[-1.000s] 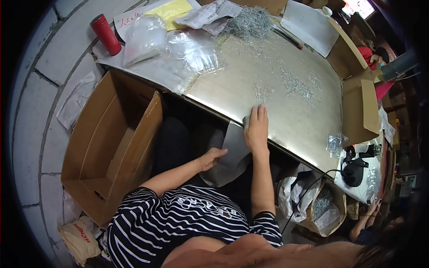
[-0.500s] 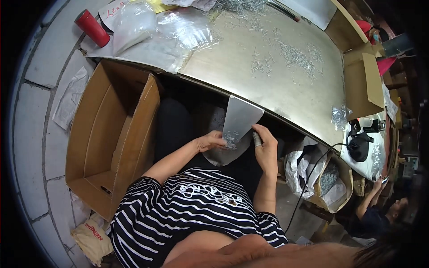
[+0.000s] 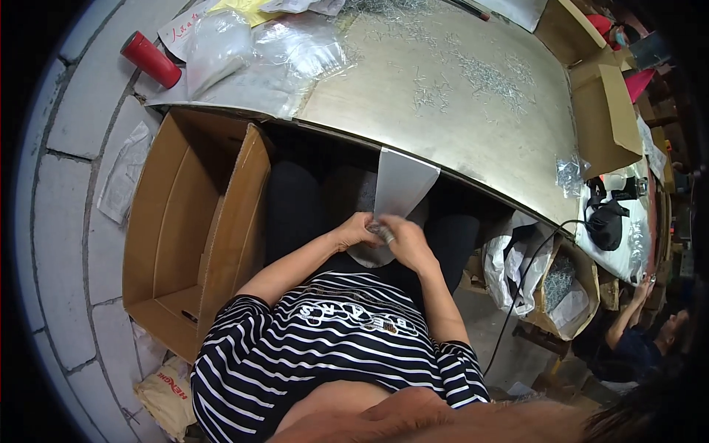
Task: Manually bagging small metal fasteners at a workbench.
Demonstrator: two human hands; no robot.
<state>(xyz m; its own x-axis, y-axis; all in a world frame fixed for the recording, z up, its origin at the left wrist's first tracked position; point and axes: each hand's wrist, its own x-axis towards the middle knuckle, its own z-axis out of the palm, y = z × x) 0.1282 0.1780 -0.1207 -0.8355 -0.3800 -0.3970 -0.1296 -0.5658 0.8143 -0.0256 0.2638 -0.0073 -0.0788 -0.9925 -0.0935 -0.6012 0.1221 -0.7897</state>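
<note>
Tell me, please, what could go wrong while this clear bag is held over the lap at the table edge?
The clear bag hangs from both hands, the left hand and right hand, over the lap, so small metal pieces could spill to the floor. The open cardboard box crowds the left elbow and might get knocked.

body: 1 person, seen from above | top: short-sleeved T-shirt (image 3: 325,354), navy with thin white horizontal stripes | chest: white block lettering | sleeves: end above the elbows, forearms bare | left hand (image 3: 357,229): bare, no glove | right hand (image 3: 408,242): bare, no glove | legs: dark trousers (image 3: 295,207)
</note>
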